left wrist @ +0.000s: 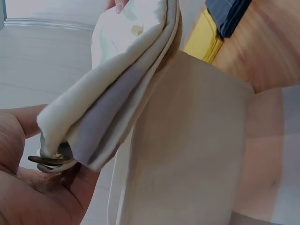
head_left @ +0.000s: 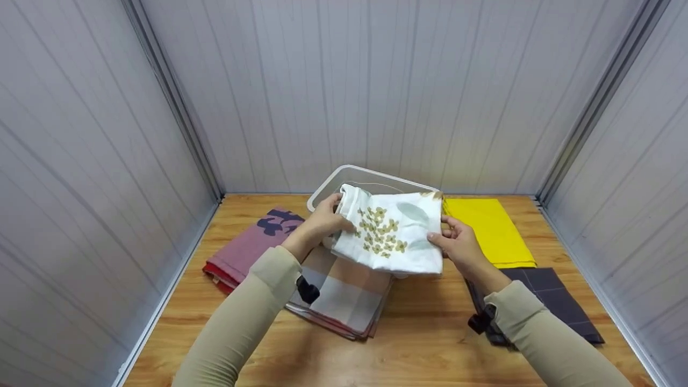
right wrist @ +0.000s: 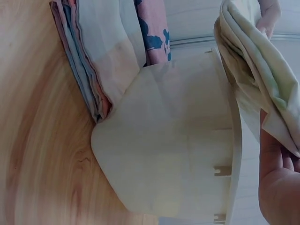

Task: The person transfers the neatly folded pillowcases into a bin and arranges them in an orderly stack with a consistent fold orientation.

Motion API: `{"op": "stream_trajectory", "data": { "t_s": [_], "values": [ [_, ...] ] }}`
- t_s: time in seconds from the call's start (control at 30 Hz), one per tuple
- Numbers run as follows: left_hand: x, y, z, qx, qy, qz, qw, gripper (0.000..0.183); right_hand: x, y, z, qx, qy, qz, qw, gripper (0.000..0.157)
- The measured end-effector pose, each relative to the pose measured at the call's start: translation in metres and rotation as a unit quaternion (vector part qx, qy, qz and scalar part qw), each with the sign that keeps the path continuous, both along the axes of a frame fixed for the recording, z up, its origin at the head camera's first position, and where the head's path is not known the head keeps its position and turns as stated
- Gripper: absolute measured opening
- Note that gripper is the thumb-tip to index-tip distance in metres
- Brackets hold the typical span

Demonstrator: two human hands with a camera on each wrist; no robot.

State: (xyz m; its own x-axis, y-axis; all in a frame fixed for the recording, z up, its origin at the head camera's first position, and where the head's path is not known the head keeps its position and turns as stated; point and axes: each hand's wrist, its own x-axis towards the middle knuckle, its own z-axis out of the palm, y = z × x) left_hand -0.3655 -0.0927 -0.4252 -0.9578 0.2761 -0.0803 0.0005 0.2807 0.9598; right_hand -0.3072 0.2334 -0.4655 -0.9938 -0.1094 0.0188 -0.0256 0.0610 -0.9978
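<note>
Both hands hold a folded white cloth (head_left: 384, 228) printed with gold flowers and pale green leaves. It hangs over the front of a white plastic bin (head_left: 389, 176). My left hand (head_left: 324, 221) grips the cloth's left edge, thumb on top and fingers underneath. The right hand (head_left: 463, 248) pinches its right edge, thumb on the upper face. Stacked layers of the fold (left wrist: 101, 110) show at its side in the left wrist view. In the right wrist view the bin's side wall (right wrist: 168, 140) stands below the cloth. The cloth hides most of the bin's inside.
A checked grey-and-peach folded cloth (head_left: 344, 293) lies on the wooden table (head_left: 424, 349) before the bin. Left of it is a pink folded cloth (head_left: 250, 244) with dark shapes. A yellow cloth (head_left: 492, 231) and dark grey cloth (head_left: 559, 301) lie right. Panel walls (head_left: 371, 97) enclose the table.
</note>
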Motion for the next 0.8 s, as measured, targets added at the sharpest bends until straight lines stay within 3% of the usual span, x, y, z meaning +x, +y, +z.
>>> {"op": "stream_trajectory", "data": {
  "t_s": [0.23,0.53,0.8],
  "values": [
    [-0.012,-0.006,0.012,-0.023,0.009,0.009,0.9996,0.094,-0.009,-0.005,0.013,0.028,0.01,0.003,1.0,0.071],
    [-0.03,-0.017,0.022,0.01,0.006,0.014,0.9998,0.097,-0.025,-0.009,0.032,0.033,0.028,-0.012,0.999,0.068],
    [-0.047,-0.023,0.028,-0.01,0.067,0.04,0.9969,0.085,-0.037,-0.022,0.047,0.05,0.031,-0.017,0.998,0.071]
  ]
}}
